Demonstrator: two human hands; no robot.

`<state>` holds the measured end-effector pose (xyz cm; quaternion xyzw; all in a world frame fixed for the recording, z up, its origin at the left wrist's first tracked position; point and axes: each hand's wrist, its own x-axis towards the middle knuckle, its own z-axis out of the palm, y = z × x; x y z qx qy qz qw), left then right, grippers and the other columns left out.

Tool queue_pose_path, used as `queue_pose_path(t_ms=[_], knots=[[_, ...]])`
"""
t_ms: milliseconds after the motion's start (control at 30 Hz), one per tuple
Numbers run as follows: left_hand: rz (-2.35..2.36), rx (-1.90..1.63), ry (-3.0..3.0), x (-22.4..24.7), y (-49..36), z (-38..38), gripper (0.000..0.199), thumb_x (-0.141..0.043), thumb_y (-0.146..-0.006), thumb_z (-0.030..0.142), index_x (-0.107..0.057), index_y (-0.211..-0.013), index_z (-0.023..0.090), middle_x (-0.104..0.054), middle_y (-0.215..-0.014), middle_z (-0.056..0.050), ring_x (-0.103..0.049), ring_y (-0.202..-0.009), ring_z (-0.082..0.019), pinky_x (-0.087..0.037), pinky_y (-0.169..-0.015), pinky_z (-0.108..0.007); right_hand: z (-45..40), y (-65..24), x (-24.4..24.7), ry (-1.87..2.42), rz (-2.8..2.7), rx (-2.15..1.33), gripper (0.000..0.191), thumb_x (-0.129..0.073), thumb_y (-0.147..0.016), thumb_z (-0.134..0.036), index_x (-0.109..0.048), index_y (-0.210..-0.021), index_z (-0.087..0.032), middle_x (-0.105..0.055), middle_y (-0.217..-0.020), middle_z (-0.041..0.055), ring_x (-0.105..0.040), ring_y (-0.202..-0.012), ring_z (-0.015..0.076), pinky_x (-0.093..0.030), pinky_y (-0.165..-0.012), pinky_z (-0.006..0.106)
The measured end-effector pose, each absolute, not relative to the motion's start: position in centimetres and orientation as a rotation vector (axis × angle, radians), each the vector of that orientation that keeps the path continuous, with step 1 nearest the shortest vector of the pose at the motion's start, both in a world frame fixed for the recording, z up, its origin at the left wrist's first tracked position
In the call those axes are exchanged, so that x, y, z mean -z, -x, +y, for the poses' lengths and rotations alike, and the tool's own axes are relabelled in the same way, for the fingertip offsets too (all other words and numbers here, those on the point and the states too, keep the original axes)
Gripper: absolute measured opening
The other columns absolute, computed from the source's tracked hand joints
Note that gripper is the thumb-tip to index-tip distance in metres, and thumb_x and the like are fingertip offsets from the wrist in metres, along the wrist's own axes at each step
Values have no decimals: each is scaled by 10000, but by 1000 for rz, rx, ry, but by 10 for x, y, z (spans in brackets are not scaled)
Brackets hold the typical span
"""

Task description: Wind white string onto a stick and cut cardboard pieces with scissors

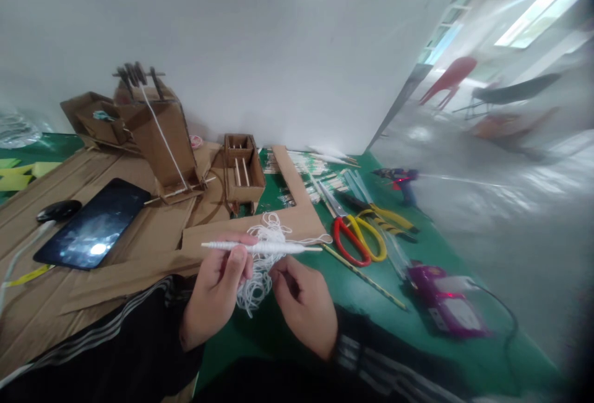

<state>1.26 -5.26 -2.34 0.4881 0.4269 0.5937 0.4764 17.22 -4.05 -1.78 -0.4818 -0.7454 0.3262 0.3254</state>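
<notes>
Winding white string appears to be the step in hand, carried out above a green table (pixel 357 298) that extends below and to the right of the string-wound stick (pixel 278 247). The L-shaped cardboard (pixel 309 223), lying beyond the stick, and the scissors (pixel 344 216), to the stick's right, are best kept out of the string's path. The loose string heap (pixel 253 294), spread behind and beneath the stick, could knot; slack is best freed before it reaches the winding. Good practice would hold the stick level, feed the strand under light, constant tension and lay each turn snugly beside its neighbour, leaving both tips bare.

Two dark sleeves (pixel 134 329) converge from the near side of the stick. The left hand (pixel 213 298), below the stick's left half, has its thumb in front and fingers behind, closed about the nearly horizontal stick. The right hand (pixel 309 304), below the stick's right half, is loosely curled; its thumb and index finger nearly meet beside the heap's edge. Whether a strand is pinched between them cannot be told.
</notes>
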Motion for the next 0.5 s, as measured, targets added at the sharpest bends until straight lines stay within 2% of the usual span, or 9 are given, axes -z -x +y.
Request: queue_pose_path(t_ms=[167,367,500], knots=[[1054,-1455,-1170,21,-14,-52,271,-433,-975,380,-536,-1120,176,-451,-603,47,-374,-512,-80,-294,-460,-194,-36,-174,19,1318,-1851,-889,173,-458,-869,-218,-559,-733,-184,-539,-600,-20,-463,-535,120,-339,-532,237],[1069,-1473,-1165,19,-15,-53,270,-424,-977,382,-540,-1111,179,-437,-597,52,-364,-504,-81,-297,-460,-196,-28,-175,17,1291,-1518,-1219,195,-482,-877,-273,-544,-717,-180,-505,-588,-29,-446,-528,111,-363,-509,219],[1070,-1461,-1141,22,-14,-54,257,-425,-973,392,-538,-1084,189,-438,-597,55,-362,-491,-80,-303,-458,-199,-31,-170,20,1154,-1653,-1329,158,-525,-850,-247,-584,-731,-161,-519,-622,-21,-432,-558,105,-372,-538,218]])
